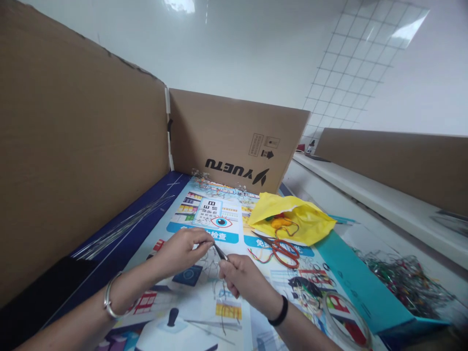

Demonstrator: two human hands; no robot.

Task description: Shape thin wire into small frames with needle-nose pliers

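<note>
My right hand (241,278) is closed round a pair of pliers (220,251), whose dark, narrow jaws point up and left. Most of the handles are hidden in the palm. My left hand (192,246) pinches with thumb and forefinger right at the tip of the jaws, on what looks like a thin wire. Fine bent wire (210,265) shows faintly below the fingertips, hard to make out against the printed mat (183,302). Red-handled scissors (285,252) lie partly open beyond my right hand, beside coloured threads (261,256).
A yellow bag (310,219) holds coloured thread. Straight wires (124,226) lie at the left. Small wire pieces (201,179) sit at the back, before cardboard walls (234,126). At the right are a round clear container (345,319) and a turquoise box (351,278) near tangled wire pieces (405,282).
</note>
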